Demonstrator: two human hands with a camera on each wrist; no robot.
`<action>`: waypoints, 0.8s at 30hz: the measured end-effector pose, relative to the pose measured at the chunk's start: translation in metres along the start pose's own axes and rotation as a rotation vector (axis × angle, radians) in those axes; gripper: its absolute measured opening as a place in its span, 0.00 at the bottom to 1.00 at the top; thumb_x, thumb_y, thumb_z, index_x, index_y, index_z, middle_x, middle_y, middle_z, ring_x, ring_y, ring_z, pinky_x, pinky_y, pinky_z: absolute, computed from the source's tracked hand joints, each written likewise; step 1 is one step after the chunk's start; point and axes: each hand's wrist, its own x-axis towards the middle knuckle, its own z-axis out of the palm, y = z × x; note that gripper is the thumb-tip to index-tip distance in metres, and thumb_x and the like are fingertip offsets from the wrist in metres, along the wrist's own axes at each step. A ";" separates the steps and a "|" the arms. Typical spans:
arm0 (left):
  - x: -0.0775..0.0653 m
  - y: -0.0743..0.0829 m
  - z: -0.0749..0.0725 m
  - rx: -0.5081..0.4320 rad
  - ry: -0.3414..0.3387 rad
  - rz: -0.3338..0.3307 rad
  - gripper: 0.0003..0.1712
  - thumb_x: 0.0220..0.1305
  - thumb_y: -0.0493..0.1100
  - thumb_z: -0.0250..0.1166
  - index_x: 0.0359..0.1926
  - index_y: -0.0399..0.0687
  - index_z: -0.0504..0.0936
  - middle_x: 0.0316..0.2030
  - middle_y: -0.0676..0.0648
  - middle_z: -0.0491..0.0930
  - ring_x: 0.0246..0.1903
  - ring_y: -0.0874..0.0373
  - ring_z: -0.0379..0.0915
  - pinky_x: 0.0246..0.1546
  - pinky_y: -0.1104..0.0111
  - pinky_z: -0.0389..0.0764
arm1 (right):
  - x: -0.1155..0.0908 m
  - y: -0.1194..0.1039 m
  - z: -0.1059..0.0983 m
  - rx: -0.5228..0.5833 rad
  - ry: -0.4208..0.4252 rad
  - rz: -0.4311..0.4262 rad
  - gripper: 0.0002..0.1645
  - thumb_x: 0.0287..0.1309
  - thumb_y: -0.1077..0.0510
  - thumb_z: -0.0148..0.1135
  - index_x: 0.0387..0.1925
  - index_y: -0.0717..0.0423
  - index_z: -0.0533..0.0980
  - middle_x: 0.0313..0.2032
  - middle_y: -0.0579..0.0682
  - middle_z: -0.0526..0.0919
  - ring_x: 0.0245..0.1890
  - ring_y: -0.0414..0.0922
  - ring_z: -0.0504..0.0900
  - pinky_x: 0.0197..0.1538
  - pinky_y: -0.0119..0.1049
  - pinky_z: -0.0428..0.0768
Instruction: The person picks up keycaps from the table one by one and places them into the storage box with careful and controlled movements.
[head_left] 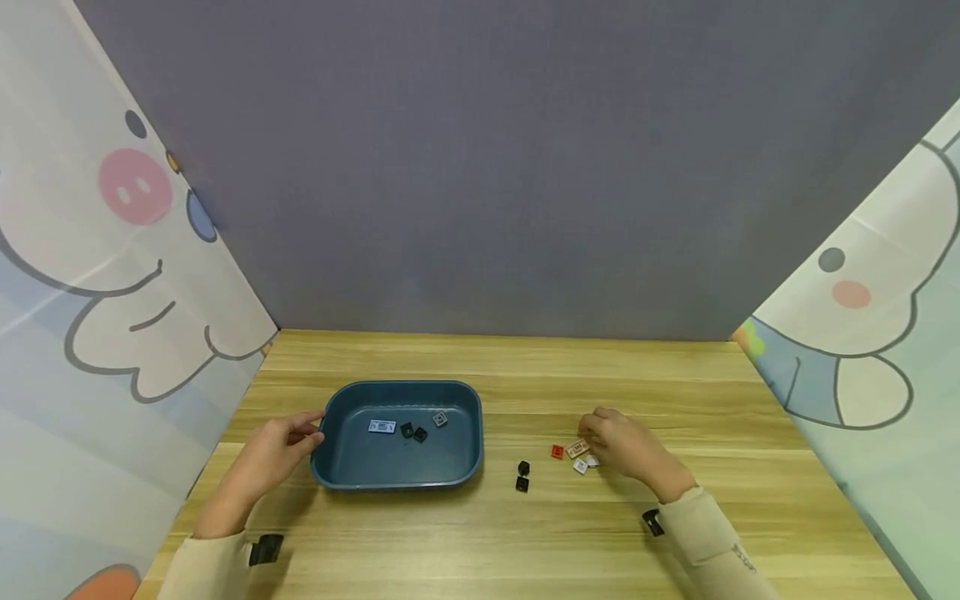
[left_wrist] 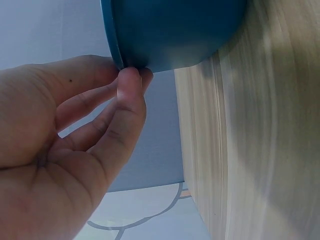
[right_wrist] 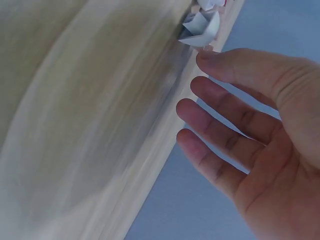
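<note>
My left hand (head_left: 273,454) holds the left rim of a blue plastic tray (head_left: 397,485); in the left wrist view the thumb and fingertips meet at its edge. Inside the tray lie a wide pale-blue keycap (head_left: 382,427), two black keycaps (head_left: 421,434) and a grey one (head_left: 440,419). My right hand (head_left: 622,442) hovers low at the right over a small cluster, fingers loosely bent and spread. That cluster has a wide tan keycap (head_left: 577,449), a red keycap (head_left: 557,452) and white keycaps (head_left: 581,467). A white hollow keycap (right_wrist: 202,27) sits close to the fingertips in the right wrist view.
Two more black keycaps (head_left: 522,483) lie on the wooden table (head_left: 420,550) between the tray and the cluster. A grey panel (head_left: 495,167) stands along the back edge, with printed cartoon cloths (head_left: 862,333) at both sides.
</note>
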 end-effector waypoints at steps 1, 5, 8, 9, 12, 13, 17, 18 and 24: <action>0.000 0.000 0.000 -0.001 0.002 0.000 0.23 0.67 0.34 0.66 0.60 0.28 0.77 0.39 0.40 0.85 0.39 0.44 0.84 0.34 0.57 0.84 | 0.000 0.001 0.001 0.004 -0.002 0.001 0.11 0.53 0.67 0.73 0.38 0.55 0.82 0.34 0.46 0.81 0.34 0.44 0.81 0.36 0.38 0.82; -0.001 0.000 0.000 0.002 0.011 0.006 0.23 0.66 0.33 0.66 0.60 0.28 0.77 0.38 0.41 0.85 0.39 0.44 0.84 0.34 0.57 0.84 | 0.000 0.002 0.002 0.014 -0.021 0.006 0.10 0.54 0.69 0.72 0.37 0.55 0.82 0.34 0.46 0.81 0.34 0.43 0.81 0.36 0.38 0.82; -0.002 0.000 0.001 0.003 0.015 0.007 0.22 0.66 0.33 0.66 0.60 0.28 0.78 0.38 0.41 0.85 0.39 0.44 0.84 0.35 0.57 0.84 | 0.000 0.003 0.002 0.012 -0.037 0.007 0.11 0.53 0.69 0.72 0.37 0.55 0.82 0.34 0.46 0.81 0.34 0.43 0.80 0.35 0.37 0.81; -0.002 0.000 0.001 0.002 0.015 0.006 0.22 0.66 0.32 0.66 0.60 0.28 0.78 0.38 0.41 0.85 0.39 0.44 0.84 0.35 0.57 0.84 | 0.000 0.003 0.002 0.011 -0.040 0.005 0.11 0.53 0.69 0.72 0.37 0.55 0.82 0.34 0.47 0.81 0.33 0.43 0.80 0.35 0.37 0.81; -0.002 0.001 0.000 0.002 0.013 0.004 0.23 0.66 0.32 0.66 0.60 0.28 0.77 0.38 0.41 0.85 0.39 0.44 0.84 0.34 0.57 0.84 | -0.001 0.002 0.002 0.008 -0.044 0.000 0.13 0.52 0.68 0.74 0.39 0.56 0.81 0.35 0.47 0.81 0.34 0.43 0.81 0.36 0.38 0.82; -0.002 0.001 0.000 0.002 0.011 0.003 0.23 0.66 0.33 0.66 0.60 0.28 0.77 0.38 0.40 0.85 0.39 0.44 0.84 0.34 0.57 0.84 | -0.001 0.002 0.002 0.012 -0.044 -0.004 0.14 0.51 0.68 0.74 0.40 0.56 0.82 0.36 0.48 0.82 0.35 0.44 0.81 0.36 0.38 0.82; -0.002 0.001 0.000 0.005 0.001 0.000 0.23 0.67 0.34 0.66 0.60 0.28 0.77 0.39 0.40 0.85 0.39 0.44 0.84 0.34 0.57 0.84 | 0.000 0.003 0.004 0.039 -0.051 -0.011 0.16 0.52 0.70 0.73 0.43 0.56 0.83 0.37 0.47 0.82 0.35 0.43 0.81 0.37 0.38 0.82; -0.002 0.001 0.000 0.006 0.001 0.000 0.23 0.67 0.34 0.66 0.60 0.28 0.77 0.39 0.40 0.85 0.39 0.44 0.84 0.34 0.57 0.84 | 0.000 0.003 0.005 0.045 -0.052 -0.013 0.16 0.52 0.70 0.72 0.43 0.56 0.83 0.37 0.47 0.82 0.35 0.42 0.81 0.37 0.37 0.82; -0.002 0.000 0.001 0.009 0.012 -0.001 0.23 0.66 0.33 0.66 0.60 0.29 0.78 0.38 0.42 0.85 0.39 0.45 0.84 0.34 0.58 0.84 | 0.001 0.002 0.006 0.060 -0.048 -0.014 0.16 0.51 0.72 0.72 0.41 0.55 0.83 0.35 0.46 0.81 0.34 0.40 0.80 0.35 0.36 0.81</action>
